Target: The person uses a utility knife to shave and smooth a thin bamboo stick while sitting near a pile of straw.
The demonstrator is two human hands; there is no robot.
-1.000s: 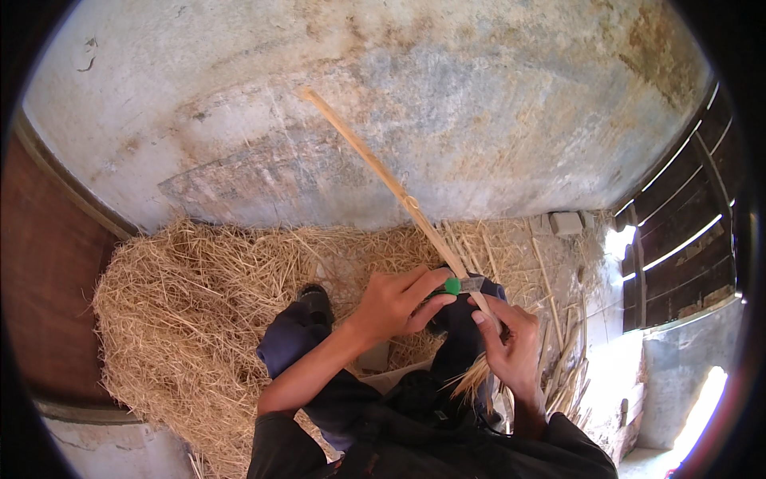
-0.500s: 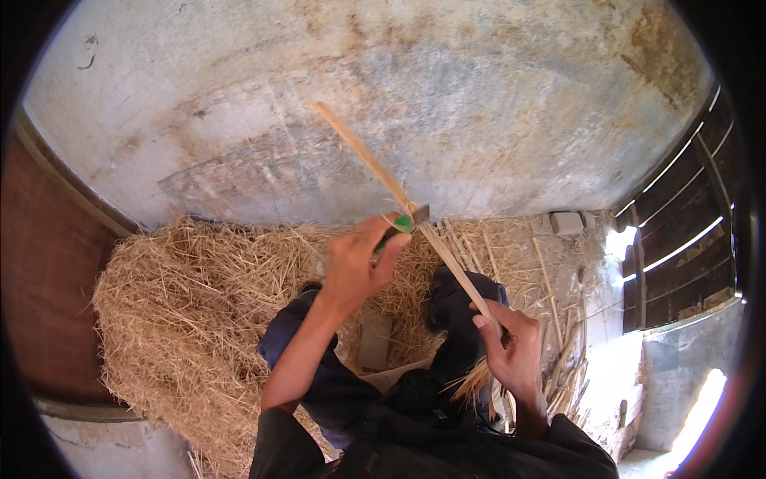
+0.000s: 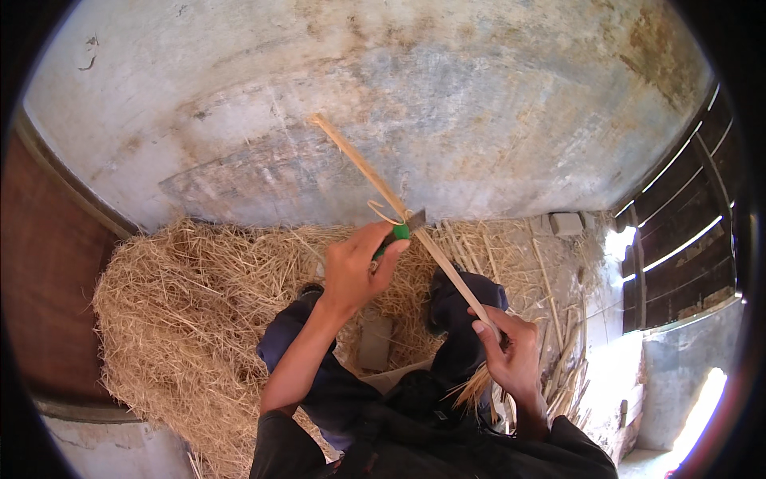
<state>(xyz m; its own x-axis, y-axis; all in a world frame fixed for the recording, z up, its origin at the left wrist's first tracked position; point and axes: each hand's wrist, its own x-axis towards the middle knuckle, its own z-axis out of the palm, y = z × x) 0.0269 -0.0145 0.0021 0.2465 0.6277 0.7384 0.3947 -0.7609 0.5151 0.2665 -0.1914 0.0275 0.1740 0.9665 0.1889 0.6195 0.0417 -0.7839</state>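
Head view: the left hand (image 3: 353,270), gripping a green-handled knife (image 3: 404,228), has moved up the wooden strip (image 3: 447,267), which the right hand (image 3: 515,347) grips at its near end; a curled shaving (image 3: 378,212) suggests paring.

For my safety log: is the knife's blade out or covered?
Out: bare grey blade shows beyond the green-ended handle in the left hand, crossing the strip.

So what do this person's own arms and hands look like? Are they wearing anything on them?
The left hand and right hand are ordinary human hands, with no gloves. The forearms that show are bare, below loose, dark, blackish short sleeves. I see no cables, watch or markings on either arm.
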